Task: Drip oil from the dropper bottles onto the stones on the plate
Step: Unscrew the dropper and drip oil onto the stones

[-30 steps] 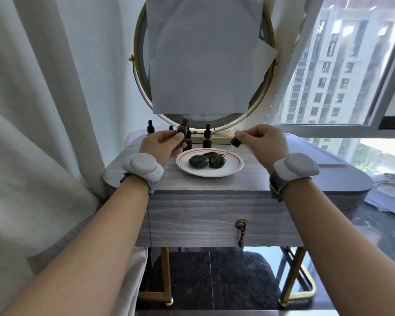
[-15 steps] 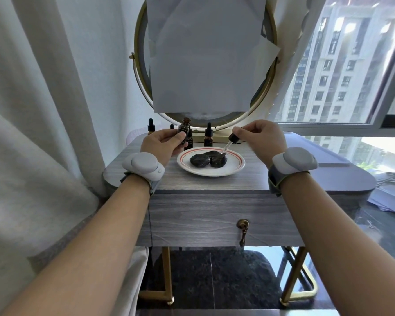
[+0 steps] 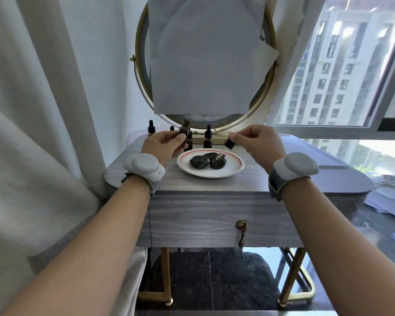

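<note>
Grey wood-grain table (image 3: pixel 214 185) filled mid-frame, with a pale curtain (image 3: pixel 43 110) at the left, a window (image 3: pixel 340 76) at the upper right and a round gold-framed mirror (image 3: pixel 141 87) covered by paper behind it. The white, red-rimmed plate (image 3: pixel 237 166) at centre held three dark polished stones (image 3: pixel 200 161) lying against each other.

The left hand (image 3: pixel 163 144) gripped the small open amber bottle (image 3: pixel 184 133) just left of the plate, much as half a second before. The right hand (image 3: pixel 258 142) pinched the black-capped glass dropper (image 3: pixel 229 143), which had edged leftward over the plate. Its tip was at the right-hand stone (image 3: pixel 218 162); contact could not be told. Dripping on that stone looked under way, the others still to do.

Bare wood lay open right of the plate and before it up to the front edge. Capped dropper bottles (image 3: pixel 207 139) crowded just behind.
</note>
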